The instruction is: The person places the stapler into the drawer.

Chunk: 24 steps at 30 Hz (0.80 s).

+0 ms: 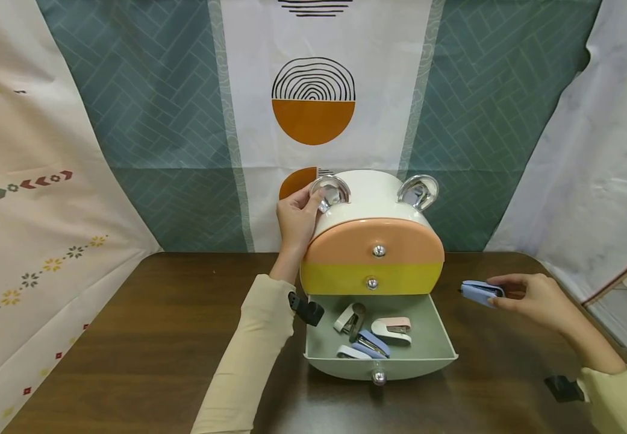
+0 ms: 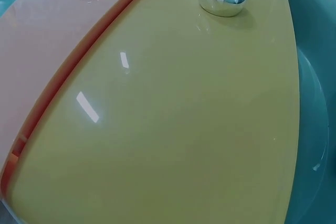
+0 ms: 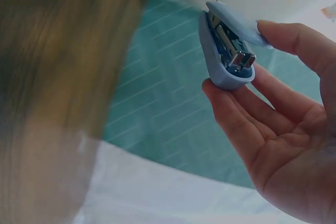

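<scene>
A small rounded drawer cabinet (image 1: pixel 367 196) with a white top and two silver ears stands on the table. My left hand (image 1: pixel 296 223) holds its left silver ear (image 1: pixel 340 187), thumb at the ear's inner side. The green bottom drawer (image 1: pixel 340 369) is pulled out, with several mini staplers inside: a dark grey-and-white one (image 1: pixel 358 319), a pink-and-white one (image 1: pixel 391 330), a blue one (image 1: pixel 373 343) and a white one (image 1: pixel 352 352). To the right of the cabinet, my right hand (image 1: pixel 543 301) pinches a light blue mini stapler (image 3: pixel 228 51) between thumb and fingers, its metal end facing the palm.
Above the drawer are the closed yellow drawer (image 2: pixel 184 114) and orange drawer (image 1: pixel 340 247), each with a silver knob. The dark wooden table (image 1: pixel 156 337) extends to both sides. Patterned cloth (image 1: pixel 156 90) hangs behind, with pale cloth at left and right.
</scene>
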{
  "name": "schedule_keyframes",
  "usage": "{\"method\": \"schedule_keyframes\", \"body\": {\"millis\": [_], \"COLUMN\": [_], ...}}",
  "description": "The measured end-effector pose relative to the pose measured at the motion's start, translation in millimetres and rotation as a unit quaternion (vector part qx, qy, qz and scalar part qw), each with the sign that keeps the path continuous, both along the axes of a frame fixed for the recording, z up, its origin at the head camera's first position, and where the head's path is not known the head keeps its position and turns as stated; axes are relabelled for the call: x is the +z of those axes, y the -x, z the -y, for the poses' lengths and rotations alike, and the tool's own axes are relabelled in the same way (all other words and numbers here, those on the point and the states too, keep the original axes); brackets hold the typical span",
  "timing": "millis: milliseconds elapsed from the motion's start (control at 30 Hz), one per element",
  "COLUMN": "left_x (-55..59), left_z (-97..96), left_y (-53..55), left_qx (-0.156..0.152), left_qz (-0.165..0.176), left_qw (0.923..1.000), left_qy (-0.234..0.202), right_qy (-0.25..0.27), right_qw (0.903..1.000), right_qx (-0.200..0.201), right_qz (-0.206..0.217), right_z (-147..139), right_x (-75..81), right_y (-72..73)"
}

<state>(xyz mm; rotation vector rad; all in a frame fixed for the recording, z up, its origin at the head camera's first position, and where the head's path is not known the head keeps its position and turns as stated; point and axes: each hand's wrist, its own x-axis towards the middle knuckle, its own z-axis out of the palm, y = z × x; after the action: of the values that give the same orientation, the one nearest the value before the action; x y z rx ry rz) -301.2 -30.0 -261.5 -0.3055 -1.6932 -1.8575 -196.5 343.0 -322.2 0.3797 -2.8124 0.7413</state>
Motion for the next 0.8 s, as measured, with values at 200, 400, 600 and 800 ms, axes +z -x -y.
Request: {"method": "schedule_keyframes", "body": {"millis": [200,400,600,800], "left_x": [0.7,0.4,0.6,0.7], "left_z": [0.1,0.4,0.9,0.3], "left_y": [-0.5,-0.5,-0.6,-1.3], "left_qx": [-0.005,-0.002,0.0,-0.002], "left_qz": [-0.014,-0.016,-0.017,-0.014], "left_qw": [0.9999,0.9999,0.9999,0.9999], "left_qy": [-0.005,-0.004,-0.002,-0.002], "right_qy": [0.037,0.062,0.084,0.037], "right_qw": [0.9991,0.9956,0.9867,0.9741], "right_qx": [0.021,0.062,0.133,0.215], "right_qz": [-0.004,-0.033,-0.041,-0.058], "right_z": [17,37,59,80], "right_x": [6.7,10.7,10.2,7.6], "right_y": [-26.8,-47.1,-54.9,-52.2]}}
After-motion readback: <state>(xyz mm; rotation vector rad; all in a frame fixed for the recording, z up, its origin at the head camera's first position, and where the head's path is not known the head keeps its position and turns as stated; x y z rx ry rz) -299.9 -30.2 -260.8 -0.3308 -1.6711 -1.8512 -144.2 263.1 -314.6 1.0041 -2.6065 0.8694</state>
